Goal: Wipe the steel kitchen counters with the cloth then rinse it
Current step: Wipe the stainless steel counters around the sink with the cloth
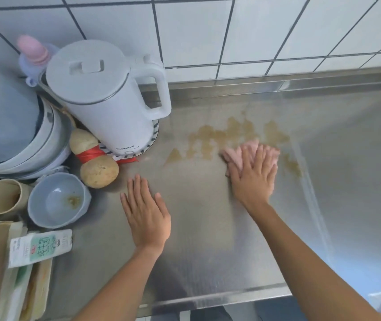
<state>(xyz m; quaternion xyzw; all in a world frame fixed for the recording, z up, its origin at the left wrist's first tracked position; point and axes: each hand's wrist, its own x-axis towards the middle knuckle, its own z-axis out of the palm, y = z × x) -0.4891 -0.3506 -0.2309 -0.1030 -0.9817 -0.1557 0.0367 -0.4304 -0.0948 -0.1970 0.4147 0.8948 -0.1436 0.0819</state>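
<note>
**Cloth pressed to the stained steel, clutter crowding the left edge**

The right hand [253, 174] lies flat on a pink cloth [238, 154] right of the frame's centre, fingers spread and stretched out, pressing the cloth onto the steel counter [208, 228] rather than curling around it. The cloth shows mostly above and left of the fingertips. It sits at the lower edge of a patch of brown stains [226, 133] that spreads across the middle of the frame, with more blotches just right of the hand.

The left hand [146, 216] rests palm down on bare steel below centre, fingers extended and close together, holding nothing, well apart from the cloth.

The left side of the frame is crowded. A white electric kettle [108, 98] stands on its base in the upper left, near the leftmost stains. A gourd [94, 161] tied with red string lies just in front of it, close to the left hand's fingertips. Below that sits a grey bowl [57, 200] with a brown smear inside, beside a tipped beige cup [4, 196]. Stacked bowls [18, 140] fill the far left, a bottle with a pink cap [33, 54] stands behind the kettle, and a milk carton [39, 247] lies on boxes at lower left. White tiles [254, 31] back the counter across the top.
</note>
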